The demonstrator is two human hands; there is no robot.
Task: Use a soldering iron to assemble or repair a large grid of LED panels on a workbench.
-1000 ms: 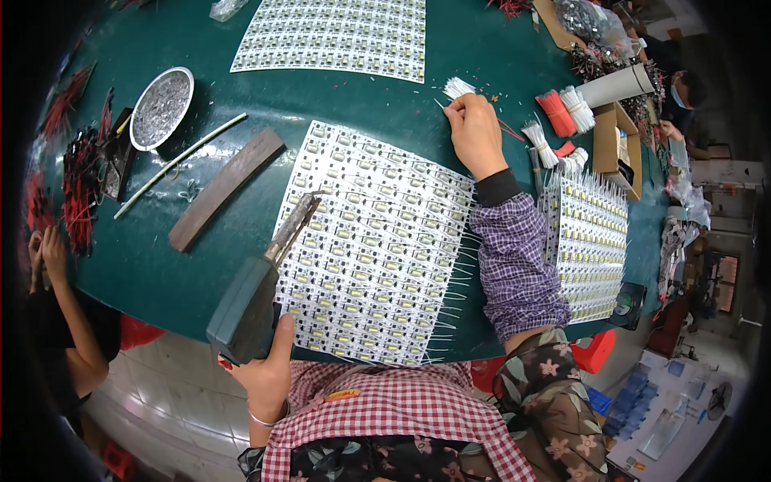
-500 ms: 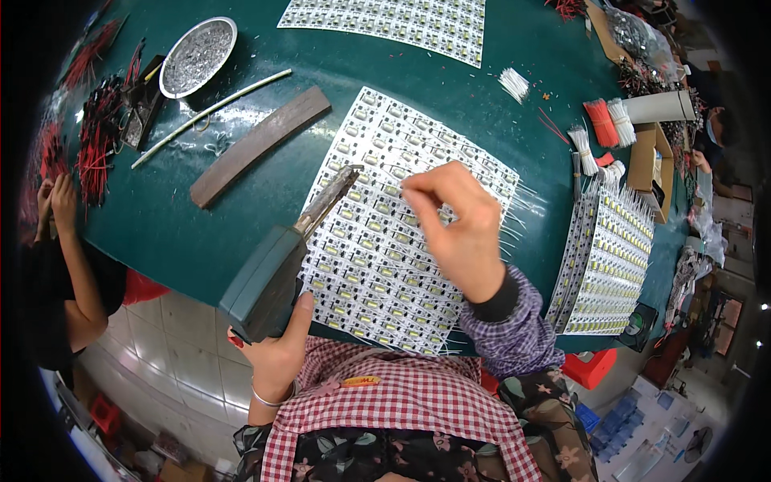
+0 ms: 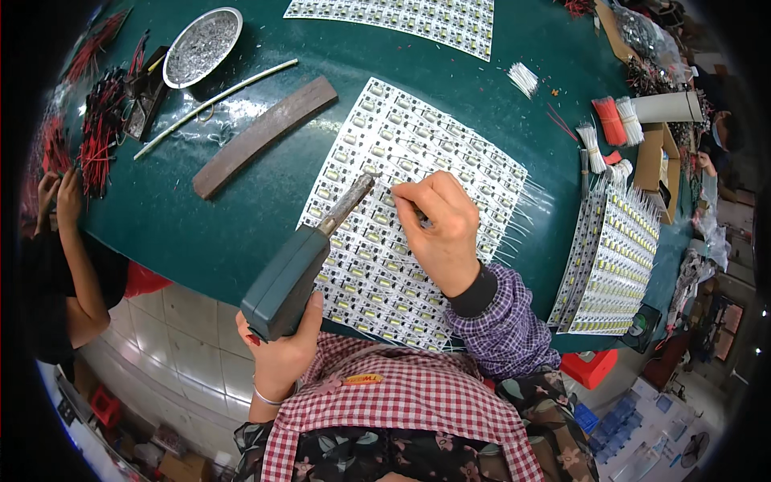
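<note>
My left hand (image 3: 281, 357) grips a dark green soldering gun (image 3: 285, 277) by its handle, its metal tip pointing up and right over a panel of white circuit boards (image 3: 426, 145). The panel lies at a slant on the green table, covered in rows of small yellowish components, with thin white wires (image 3: 518, 221) sticking out along its right edge. Just right of the gun's tip, my right hand (image 3: 442, 229) is closed in a pinch low over the panel. Whatever its fingertips hold is too fine to make out.
Left of the panel lie a curved brown bar (image 3: 265, 136), a thin pale rod (image 3: 217, 100) and a metal bowl of scraps (image 3: 202, 48). Stacked wired panels (image 3: 614, 261) stand at right, near wire bundles (image 3: 609, 120). Another person's hands (image 3: 68, 197) hold red wires at far left.
The soldering gun's tip has moved slightly right, nearer my right fingertips. My right hand has shifted a little left, still pinched. The whole view has shifted slightly.
</note>
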